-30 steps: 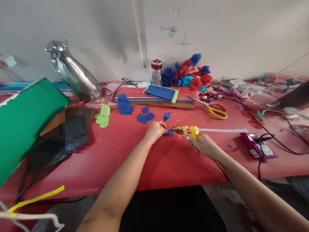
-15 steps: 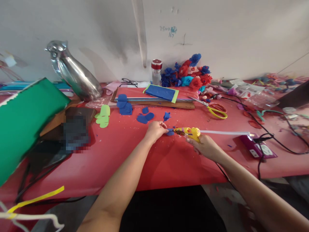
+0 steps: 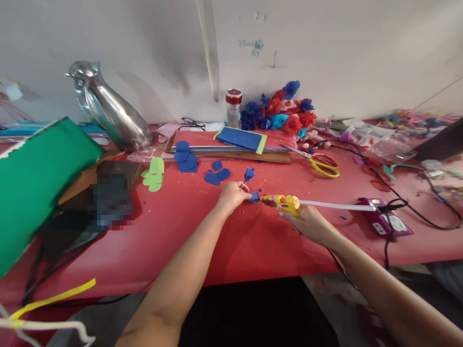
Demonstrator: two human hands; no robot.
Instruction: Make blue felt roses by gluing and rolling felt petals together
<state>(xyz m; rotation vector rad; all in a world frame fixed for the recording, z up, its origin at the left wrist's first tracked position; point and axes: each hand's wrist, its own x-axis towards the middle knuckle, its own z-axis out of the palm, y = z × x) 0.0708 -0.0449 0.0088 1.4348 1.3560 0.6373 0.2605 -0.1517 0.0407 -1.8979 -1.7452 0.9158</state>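
Seen from the head camera, a person at a red-covered table (image 3: 188,231) works on a foam flower: the left hand (image 3: 233,193) pinches a small blue petal piece (image 3: 254,196) against the tabletop, fingers closed round it, while the right hand (image 3: 307,222) is wrapped around a yellow glue gun (image 3: 284,202), its nozzle touching the petal's right edge and a white glue stick (image 3: 334,206) jutting from its back toward a purple power strip (image 3: 385,221). The flower in hand looks to be at an early stage — a single blue bud on a stem (image 3: 249,173) stands just behind the left hand, and loose blue petals (image 3: 216,176) lie beside it, apparently not yet attached. More cut blue petals (image 3: 186,156) sit in a stack farther left, near pale green leaf shapes (image 3: 154,174) — stock that suggests several blooms remain to be built. Against the wall, a heap of finished red and blue flowers (image 3: 280,113) shows what has been completed. Yellow-handled scissors (image 3: 321,165) rest well to the right of the sheets of foam (image 3: 241,139).
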